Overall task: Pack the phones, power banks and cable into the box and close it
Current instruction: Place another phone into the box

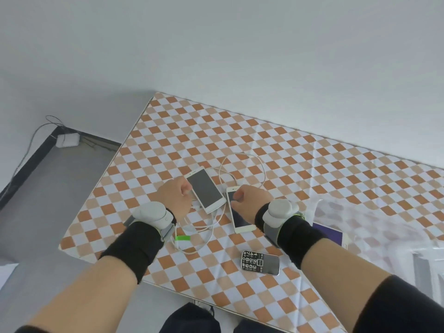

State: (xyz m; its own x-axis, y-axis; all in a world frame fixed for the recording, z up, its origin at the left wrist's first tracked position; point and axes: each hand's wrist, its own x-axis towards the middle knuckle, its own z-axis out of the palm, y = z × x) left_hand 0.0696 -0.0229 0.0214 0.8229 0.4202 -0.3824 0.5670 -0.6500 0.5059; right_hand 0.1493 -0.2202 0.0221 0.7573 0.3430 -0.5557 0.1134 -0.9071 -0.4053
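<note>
Packing has not visibly begun: every item in view lies on the checked tabletop (312, 150), and no box can be identified with certainty. The left hand (174, 197) is curled closed at the near-left edge of one white smartphone (205, 189); whether it pinches the phone or the white cable (240, 169) beneath cannot be told. The right hand (251, 204) rests, fingers bent, on the upper end of a second white smartphone (240, 213), apparently gripping it. The cable loops from 12 o'clock of the phones down to 7 o'clock, ending near a green connector (183, 237). A keypad phone (260, 262) lies at 5 o'clock. A clear plastic bag (374, 227) at 3 o'clock covers a purple-faced item (332, 234). No power banks can be identified. All packing and closing remain.
</note>
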